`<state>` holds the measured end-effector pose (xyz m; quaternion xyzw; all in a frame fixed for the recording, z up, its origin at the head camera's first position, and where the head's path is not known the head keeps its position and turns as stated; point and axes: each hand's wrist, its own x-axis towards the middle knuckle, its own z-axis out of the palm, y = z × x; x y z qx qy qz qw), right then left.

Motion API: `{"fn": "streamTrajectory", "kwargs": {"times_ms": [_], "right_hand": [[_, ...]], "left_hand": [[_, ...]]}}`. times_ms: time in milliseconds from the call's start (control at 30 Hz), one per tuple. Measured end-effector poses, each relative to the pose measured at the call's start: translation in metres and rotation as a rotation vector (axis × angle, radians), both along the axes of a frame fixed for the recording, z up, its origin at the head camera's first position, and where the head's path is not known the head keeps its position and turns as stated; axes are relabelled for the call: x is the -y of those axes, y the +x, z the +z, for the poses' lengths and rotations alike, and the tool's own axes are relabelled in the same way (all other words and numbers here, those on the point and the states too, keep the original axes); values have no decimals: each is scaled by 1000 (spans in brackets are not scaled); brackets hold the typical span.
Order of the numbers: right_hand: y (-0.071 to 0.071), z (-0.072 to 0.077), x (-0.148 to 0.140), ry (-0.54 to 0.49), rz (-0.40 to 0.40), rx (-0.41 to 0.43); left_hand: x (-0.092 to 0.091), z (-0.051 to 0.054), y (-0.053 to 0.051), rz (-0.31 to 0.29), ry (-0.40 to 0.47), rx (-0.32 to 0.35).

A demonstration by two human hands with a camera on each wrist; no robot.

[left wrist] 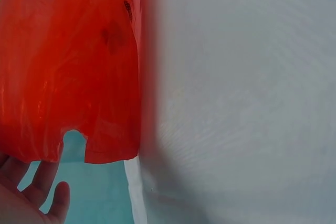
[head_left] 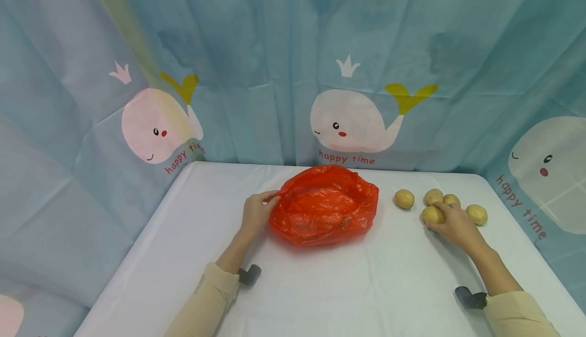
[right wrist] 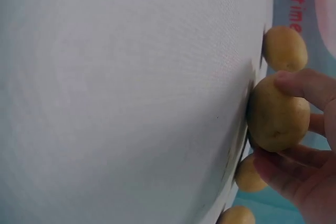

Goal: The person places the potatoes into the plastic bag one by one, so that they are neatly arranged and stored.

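Observation:
A red plastic bag (head_left: pixel 320 207) lies with its mouth spread at the middle of the white table. The left hand (head_left: pixel 258 212) is at the bag's left edge; in the left wrist view the fingers of that hand (left wrist: pixel 31 195) reach behind the rim of the bag (left wrist: pixel 73 66), and the thumb stands apart from it. At the right, the right hand (head_left: pixel 455 225) grips a potato (head_left: pixel 433 215) between thumb and fingers. The right wrist view shows this potato (right wrist: pixel 278 113) close above the table, with the right hand (right wrist: pixel 310 140) around its far side.
Around the right hand lie several other potatoes: one (head_left: pixel 404 199) between bag and hand, one (head_left: pixel 477 215) to the right, two (head_left: pixel 433 196) just behind. A blue curtain with printed whales (head_left: pixel 350 121) hangs behind the white table (head_left: pixel 339 291).

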<state>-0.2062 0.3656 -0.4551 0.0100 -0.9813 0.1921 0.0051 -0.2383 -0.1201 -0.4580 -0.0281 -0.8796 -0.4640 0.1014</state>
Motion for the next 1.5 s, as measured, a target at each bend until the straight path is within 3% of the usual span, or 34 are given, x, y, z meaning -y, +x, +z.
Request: {"fn": "streamTrajectory", "kwargs": {"times_ms": [467,967,1267,1500], "right_hand": [[6,0,-2,-28,-3,-15],[4,13,7,-77,76,-145],[0,29,21,-97,163,-250],[-3,38,35,-107,148,-184]], "left_hand": [[-3,1,2,-6,8,-8],[-2,1,1,-17,8,-44],[-3,1,1,-8,16,-18],[-3,-1,1,11,15,-9]]}}
